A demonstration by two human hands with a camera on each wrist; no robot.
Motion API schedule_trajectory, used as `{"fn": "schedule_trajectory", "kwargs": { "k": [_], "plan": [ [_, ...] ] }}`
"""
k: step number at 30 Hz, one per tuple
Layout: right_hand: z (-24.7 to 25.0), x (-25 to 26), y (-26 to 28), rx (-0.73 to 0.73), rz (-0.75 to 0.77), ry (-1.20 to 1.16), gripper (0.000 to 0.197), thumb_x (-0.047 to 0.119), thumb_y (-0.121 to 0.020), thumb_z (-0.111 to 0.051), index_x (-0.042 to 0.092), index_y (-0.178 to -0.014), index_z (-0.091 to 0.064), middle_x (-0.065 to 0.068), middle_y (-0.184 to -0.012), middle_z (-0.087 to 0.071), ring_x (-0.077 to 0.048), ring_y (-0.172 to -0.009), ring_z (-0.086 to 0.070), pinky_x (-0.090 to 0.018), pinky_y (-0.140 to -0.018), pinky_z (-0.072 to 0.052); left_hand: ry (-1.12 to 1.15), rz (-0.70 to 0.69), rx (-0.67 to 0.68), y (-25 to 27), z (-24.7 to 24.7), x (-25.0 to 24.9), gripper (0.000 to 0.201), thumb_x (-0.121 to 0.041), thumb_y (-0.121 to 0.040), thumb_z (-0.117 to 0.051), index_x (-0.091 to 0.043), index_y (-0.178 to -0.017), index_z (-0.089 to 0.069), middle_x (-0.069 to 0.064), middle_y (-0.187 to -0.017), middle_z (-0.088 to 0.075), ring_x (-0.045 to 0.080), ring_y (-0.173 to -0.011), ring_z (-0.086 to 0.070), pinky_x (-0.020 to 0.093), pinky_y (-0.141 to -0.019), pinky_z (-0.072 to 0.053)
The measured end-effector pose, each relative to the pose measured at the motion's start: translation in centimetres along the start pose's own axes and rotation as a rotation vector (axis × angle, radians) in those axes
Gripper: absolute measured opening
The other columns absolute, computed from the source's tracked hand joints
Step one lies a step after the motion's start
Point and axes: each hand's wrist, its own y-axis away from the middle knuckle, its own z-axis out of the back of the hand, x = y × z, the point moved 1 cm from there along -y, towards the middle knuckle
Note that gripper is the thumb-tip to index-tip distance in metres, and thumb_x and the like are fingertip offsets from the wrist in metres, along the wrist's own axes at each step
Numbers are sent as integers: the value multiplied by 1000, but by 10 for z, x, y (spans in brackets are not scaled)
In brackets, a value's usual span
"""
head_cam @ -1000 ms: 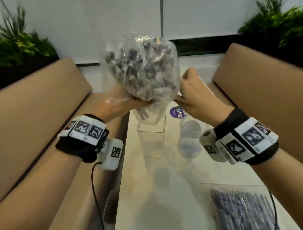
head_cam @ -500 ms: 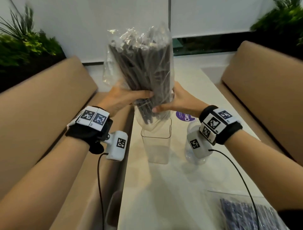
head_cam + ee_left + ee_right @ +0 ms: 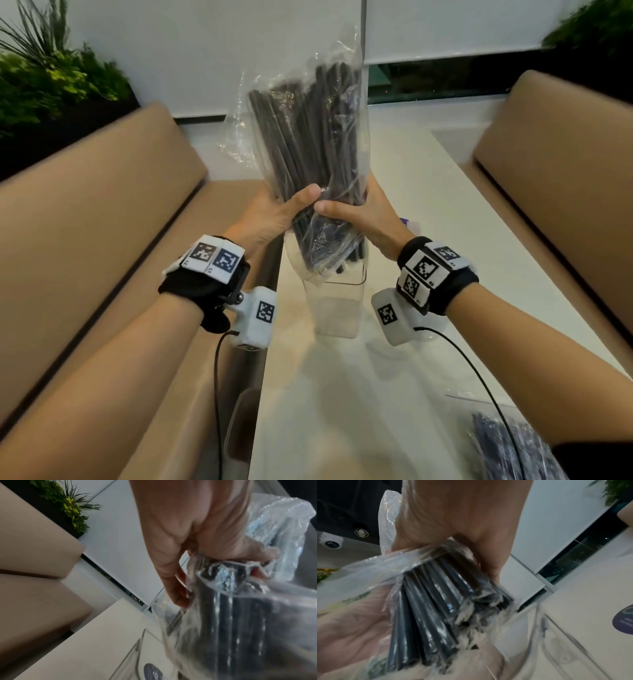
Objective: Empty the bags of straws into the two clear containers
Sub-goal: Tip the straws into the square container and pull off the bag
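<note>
A clear plastic bag of black straws [image 3: 308, 144] stands upright between both hands over the square clear container [image 3: 337, 308] on the white table [image 3: 342, 394]. The bag's lower end sits at the container's mouth. My left hand [image 3: 281, 214] grips the bag's lower part from the left, thumb in front. My right hand [image 3: 358, 216] grips it from the right. In the left wrist view the left hand [image 3: 188, 540] squeezes the bag [image 3: 240, 615]. In the right wrist view the right hand [image 3: 462, 520] clasps the straws [image 3: 436, 601] beside the container's rim [image 3: 544, 622].
A second bag of straws [image 3: 507, 445] lies at the table's near right corner. A purple sticker [image 3: 407, 221] shows behind my right hand. Tan bench seats [image 3: 102, 222] run along both sides of the table, with plants [image 3: 51, 85] behind. The round container is hidden behind my right wrist camera.
The bag swung from tilted towards me to upright and came down onto the square container. My right hand moved from the bag's side to grip its lower part beside the left hand.
</note>
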Motion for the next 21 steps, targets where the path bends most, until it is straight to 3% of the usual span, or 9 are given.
{"fn": "schedule_trajectory", "kwargs": {
  "k": [2,4,7,10,12,15,18,21],
  "plan": [
    [-1,-6,0,-29,-4,-1,83,29,-64,-85,0,-130,-43,-17,-118,-65,-23,-103,-69,-34,-85,-58,5,-3,2,0,-6,7,112,-83,-38,-71,-19,-129,-53,1,-124,-67,12,-114,-65,28,-99,-49],
    [0,-10,-1,-46,-1,-19,82,30,-65,-85,2,-130,-42,-18,-119,-64,-24,-104,-69,-37,-88,-58,-4,-60,-25,1,-13,11,100,-82,-44,-67,-28,-125,-46,-1,-127,-64,12,-119,-61,31,-103,-47],
    [1,-12,-1,-55,11,-39,80,28,-68,-84,3,-131,-41,-18,-121,-63,-24,-107,-68,-38,-89,-57,-23,-97,-32,0,-17,15,103,-85,-51,-60,-32,-135,-31,-4,-134,-55,10,-123,-55,34,-106,-44],
    [2,-15,0,-75,8,-44,77,28,-68,-85,3,-130,-46,-16,-118,-67,-23,-106,-69,-37,-90,-57,-90,-106,3,-1,-15,15,97,-86,-55,-54,-38,-134,-27,-13,-128,-54,1,-118,-54,32,-105,-42],
    [3,-16,2,-111,20,-36,72,28,-69,-84,1,-126,-51,-16,-114,-69,-24,-102,-70,-35,-85,-57,-139,-93,17,-4,-10,17,82,-79,-67,-55,-37,-134,-31,-9,-130,-55,6,-121,-54,35,-108,-42],
    [4,-16,6,-160,36,-27,67,31,-68,-84,4,-123,-56,-13,-111,-72,-23,-100,-71,-38,-85,-59,-226,-66,12,-7,0,17,54,-50,-88,-60,-28,-134,-41,-3,-132,-57,13,-120,-56,44,-108,-43],
    [3,-13,7,-155,45,-17,65,33,-69,-83,4,-122,-57,-12,-111,-72,-24,-99,-72,-42,-87,-58,-299,-21,-28,-8,9,10,58,-47,-84,-67,-21,-131,-45,-7,-122,-60,13,-113,-58,40,-101,-48],
    [0,-10,5,-131,50,-19,64,31,-72,-82,2,-123,-56,-15,-110,-71,-26,-96,-72,-44,-86,-58,-204,21,0,-9,12,6,57,-41,-84,-70,-20,-129,-42,-6,-120,-62,13,-111,-62,37,-95,-53]
  ]
}}
